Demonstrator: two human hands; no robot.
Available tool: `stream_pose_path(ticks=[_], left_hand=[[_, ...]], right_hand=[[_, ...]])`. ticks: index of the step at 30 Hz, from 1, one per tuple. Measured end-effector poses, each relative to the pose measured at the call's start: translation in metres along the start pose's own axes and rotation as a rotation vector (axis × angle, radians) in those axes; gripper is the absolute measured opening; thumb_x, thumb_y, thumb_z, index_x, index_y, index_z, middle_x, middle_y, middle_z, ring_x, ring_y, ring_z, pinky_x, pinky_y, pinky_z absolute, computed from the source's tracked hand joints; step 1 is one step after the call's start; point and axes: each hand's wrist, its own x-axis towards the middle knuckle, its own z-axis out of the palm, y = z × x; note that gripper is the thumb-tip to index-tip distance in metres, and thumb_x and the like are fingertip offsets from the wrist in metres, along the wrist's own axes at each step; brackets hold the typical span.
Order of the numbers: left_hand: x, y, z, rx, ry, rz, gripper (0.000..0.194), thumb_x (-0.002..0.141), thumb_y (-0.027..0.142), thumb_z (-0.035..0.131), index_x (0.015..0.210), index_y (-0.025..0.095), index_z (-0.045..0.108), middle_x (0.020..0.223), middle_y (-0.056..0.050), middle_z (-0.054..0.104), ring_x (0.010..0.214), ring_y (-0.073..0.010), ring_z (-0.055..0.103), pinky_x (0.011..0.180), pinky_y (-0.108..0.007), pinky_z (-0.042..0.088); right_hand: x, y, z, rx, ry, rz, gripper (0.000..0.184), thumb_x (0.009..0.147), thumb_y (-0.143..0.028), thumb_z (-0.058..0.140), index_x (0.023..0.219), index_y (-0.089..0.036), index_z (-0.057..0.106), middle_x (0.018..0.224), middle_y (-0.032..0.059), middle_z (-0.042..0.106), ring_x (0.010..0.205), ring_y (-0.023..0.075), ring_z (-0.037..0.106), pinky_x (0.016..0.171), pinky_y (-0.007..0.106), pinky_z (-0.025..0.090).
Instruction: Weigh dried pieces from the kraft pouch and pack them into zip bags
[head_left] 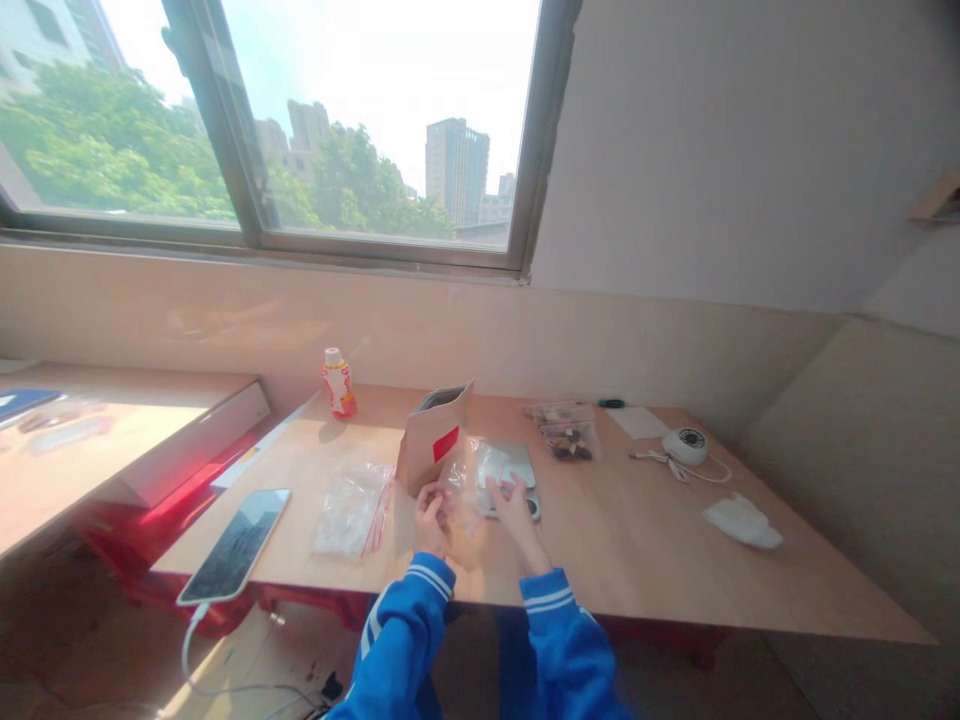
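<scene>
A clear plastic bag (469, 478) is held up between my two hands in front of a brown paper bag. My left hand (430, 512) is closed, its fingers pinching the bag's near left side. On the other side, my right hand (514, 508) has curled fingers at the bag's right edge, over a flat silver scale (525, 462); its grip is partly hard to make out. The brown paper bag (429, 440) with a red label stands upright and open at the top, just behind my left hand. Whether the clear bag has anything inside cannot be seen.
Left lie several clear zip bags (351, 512) and a phone (235, 545) on a cable, overhanging the front edge. A drink bottle (338, 384) stands behind. Rightward are filled zip bags (568, 434), a green-handled tool (611, 404), a white dome camera (684, 447) and white crumpled wrapping (742, 521).
</scene>
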Motion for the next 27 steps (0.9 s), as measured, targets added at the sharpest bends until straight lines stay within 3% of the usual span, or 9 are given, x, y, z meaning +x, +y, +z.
stream_pose_path(ticks=[3,8,13,16,19,23,27], left_hand=[[-0.007,0.004,-0.004,0.021,-0.020,-0.002,0.025,0.063,0.034,0.066,0.079,0.017,0.058,0.071,0.000,0.062,0.063,-0.0131,0.061,0.055,-0.023,0.047],[-0.029,0.025,-0.025,0.092,-0.009,-0.057,0.040,0.067,0.038,0.068,0.098,0.019,0.052,0.083,-0.002,0.064,0.061,-0.0131,0.061,0.046,-0.021,0.044],[-0.051,0.075,-0.043,0.192,-0.012,0.155,0.035,0.072,0.040,0.066,0.095,0.020,0.048,0.082,-0.002,0.063,0.058,-0.0123,0.060,0.044,-0.021,0.044],[-0.056,0.106,-0.053,0.279,-0.024,0.221,0.029,0.074,0.039,0.064,0.092,0.019,0.053,0.083,-0.002,0.063,0.057,-0.0116,0.057,0.044,-0.023,0.045],[-0.057,0.132,-0.066,0.350,0.010,0.298,0.026,0.075,0.036,0.063,0.093,0.019,0.055,0.086,-0.003,0.063,0.060,-0.0124,0.057,0.045,-0.023,0.046],[-0.049,0.157,-0.087,0.355,0.184,0.395,0.025,0.072,0.034,0.064,0.091,0.019,0.057,0.087,-0.003,0.063,0.063,-0.0131,0.058,0.046,-0.022,0.045],[-0.025,0.158,-0.113,0.376,0.452,0.325,0.027,0.068,0.032,0.061,0.091,0.019,0.057,0.083,-0.002,0.064,0.063,-0.0143,0.059,0.049,-0.025,0.046]], right_hand=[[-0.009,0.002,0.003,0.102,-0.017,0.151,0.047,0.064,-0.056,0.070,0.089,-0.019,0.055,0.086,0.0081,0.064,0.080,0.0241,0.063,0.066,0.034,0.051],[-0.015,-0.020,0.001,0.163,-0.150,0.084,0.042,0.064,-0.054,0.071,0.079,-0.017,0.059,0.069,0.0032,0.063,0.059,0.0152,0.059,0.054,0.027,0.048],[-0.002,-0.022,-0.005,0.064,-0.327,0.055,0.037,0.070,-0.050,0.067,0.088,-0.018,0.063,0.074,0.0039,0.065,0.060,0.0168,0.061,0.055,0.030,0.051],[0.031,-0.017,-0.024,-0.203,-0.134,-0.168,0.027,0.081,-0.042,0.054,0.091,-0.019,0.064,0.092,0.0091,0.066,0.087,0.0234,0.062,0.076,0.038,0.051],[0.080,-0.011,-0.054,-0.635,0.068,-0.361,0.028,0.082,-0.024,0.045,0.098,-0.013,0.064,0.105,0.0166,0.061,0.109,0.0289,0.052,0.098,0.045,0.038],[0.128,0.004,-0.091,-1.037,0.244,-0.217,0.051,0.076,-0.017,0.052,0.126,-0.008,0.052,0.132,0.0255,0.043,0.123,0.0386,0.039,0.100,0.053,0.029],[0.140,0.032,-0.112,-1.140,0.294,-0.064,0.060,0.075,-0.025,0.058,0.134,-0.020,0.048,0.145,0.0207,0.028,0.130,0.0446,0.027,0.096,0.058,0.029]])
